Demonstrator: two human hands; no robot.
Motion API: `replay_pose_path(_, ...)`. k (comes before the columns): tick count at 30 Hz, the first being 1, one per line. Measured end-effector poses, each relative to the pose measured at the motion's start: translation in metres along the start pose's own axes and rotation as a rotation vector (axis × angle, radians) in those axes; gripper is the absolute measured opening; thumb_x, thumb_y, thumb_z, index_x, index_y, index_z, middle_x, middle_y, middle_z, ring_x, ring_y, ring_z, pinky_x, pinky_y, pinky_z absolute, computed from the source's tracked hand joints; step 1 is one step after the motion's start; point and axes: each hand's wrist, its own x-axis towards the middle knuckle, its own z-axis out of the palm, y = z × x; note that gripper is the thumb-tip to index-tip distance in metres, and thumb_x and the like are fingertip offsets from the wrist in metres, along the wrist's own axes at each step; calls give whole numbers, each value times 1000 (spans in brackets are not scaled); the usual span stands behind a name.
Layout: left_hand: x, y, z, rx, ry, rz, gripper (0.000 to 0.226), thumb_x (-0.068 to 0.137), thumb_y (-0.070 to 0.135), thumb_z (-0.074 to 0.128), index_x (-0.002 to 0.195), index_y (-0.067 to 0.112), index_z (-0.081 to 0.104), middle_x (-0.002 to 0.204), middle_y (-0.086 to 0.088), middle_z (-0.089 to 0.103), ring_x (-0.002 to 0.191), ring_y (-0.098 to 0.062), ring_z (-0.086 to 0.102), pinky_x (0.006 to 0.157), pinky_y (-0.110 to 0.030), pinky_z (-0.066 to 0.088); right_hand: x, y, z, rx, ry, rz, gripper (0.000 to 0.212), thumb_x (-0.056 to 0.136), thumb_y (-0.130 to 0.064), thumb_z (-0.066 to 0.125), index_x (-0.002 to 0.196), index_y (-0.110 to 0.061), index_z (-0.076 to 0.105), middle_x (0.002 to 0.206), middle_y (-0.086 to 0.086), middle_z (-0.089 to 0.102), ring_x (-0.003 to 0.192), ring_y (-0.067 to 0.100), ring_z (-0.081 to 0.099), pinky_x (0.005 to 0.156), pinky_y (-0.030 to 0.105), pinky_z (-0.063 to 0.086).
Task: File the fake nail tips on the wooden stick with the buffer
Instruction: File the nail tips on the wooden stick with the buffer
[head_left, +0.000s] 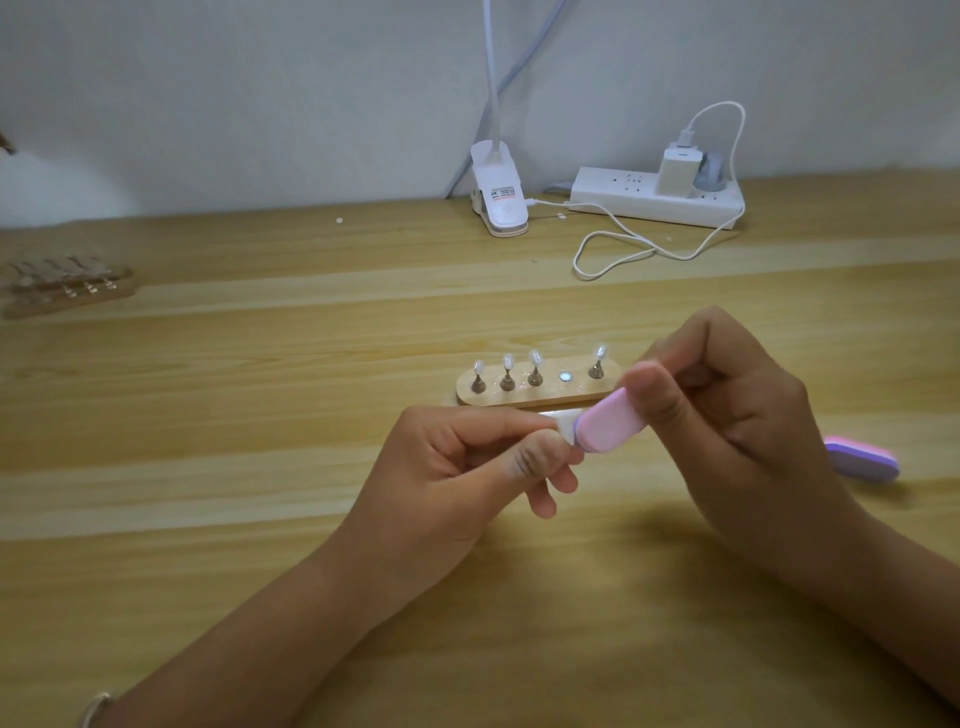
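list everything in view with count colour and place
stick: 1, light wood, table centre
tips: 4, clear, upright on the stick
held tip: 1, clear, in left hand
buffer: 1, pink, in right hand
spare buffer: 1, purple and pink, table right
second stick: 1, wood, far left, blurred
lamp: 1, white, back centre
power strip: 1, white, back right
charger: 1, white, in the strip
cable: 1, white, looped before the strip
table: 1, wood, under everything
bracelet: 1, pale, left wrist
left hand: 1, pinches the held tip
right hand: 1, grips the buffer
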Motion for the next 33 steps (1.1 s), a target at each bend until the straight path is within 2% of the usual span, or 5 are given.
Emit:
replay_pose_path(10,0,0,0,105,-86,-96,17,92,19,60,89,11,75,71,-5,70,59,-17,64,46,-26,34,0,1,1,17,-64,18,32,101,-38,56,83,-12,51,74,-10,62,66,1,56,67,10,43)
replay_pose_path(16,0,0,1,92,-113,-114,17,92,24,62,89,14,75,70,-6,69,57,-18,65,46,-25,33,-2,1,4,-33,-117,-50,31,103,-43,49,86,-16,50,79,-8,63,70,15,59,65,26,47)
replay_pose_path(19,0,0,1,81,-113,-140,20,94,20,57,85,13,74,69,-3,68,58,-18,65,46,-25,33,2,3,-2,-32,-52,1,34,100,-44,52,85,-14,52,78,-6,63,69,10,58,68,17,45)
replay_pose_path(23,0,1,2,82,-132,-115,16,92,25,61,87,16,75,69,-5,67,57,-17,64,46,-24,34,-3,0,3,-57,-143,-83,28,103,-38,49,87,-15,51,80,-6,62,69,19,59,65,28,47)
replay_pose_path(33,1,-1,1,127,-126,-100,19,95,19,57,86,13,73,66,-1,64,57,-14,62,46,-23,35,-2,4,-2,-137,-138,-100,23,101,-30,52,85,-13,52,78,0,57,70,22,56,66,31,45)
